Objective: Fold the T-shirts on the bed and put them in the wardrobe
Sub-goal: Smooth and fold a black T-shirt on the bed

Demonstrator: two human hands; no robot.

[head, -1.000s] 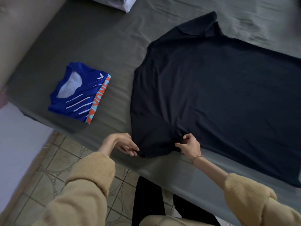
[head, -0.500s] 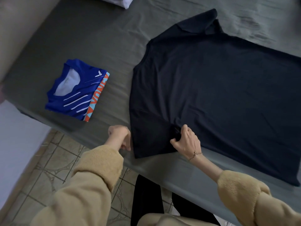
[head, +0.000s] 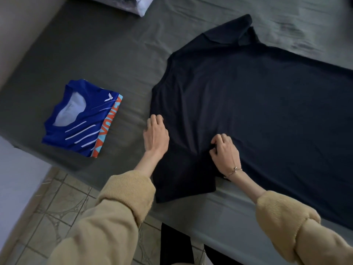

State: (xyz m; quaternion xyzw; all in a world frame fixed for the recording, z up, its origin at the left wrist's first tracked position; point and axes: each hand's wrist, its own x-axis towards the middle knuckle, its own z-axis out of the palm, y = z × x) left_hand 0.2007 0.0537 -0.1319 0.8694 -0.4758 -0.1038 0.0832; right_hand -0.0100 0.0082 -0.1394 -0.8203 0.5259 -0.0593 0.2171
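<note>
A dark navy T-shirt lies spread flat on the grey bed, its collar toward the far side and one sleeve hanging toward the near edge. My left hand rests at the shirt's left edge by the shoulder, fingers curled over the fabric there. My right hand pinches the cloth where the sleeve joins the body. A folded blue T-shirt with white stripes and an orange band sits on the bed to the left.
A white pillow or folded item lies at the far edge of the bed. Tiled floor shows below the bed's near edge, and a pale wall stands at the left.
My left hand has moved from the sleeve's hem up along the shirt's left edge to the shoulder. My right hand has shifted slightly further onto the shirt at the armpit.
</note>
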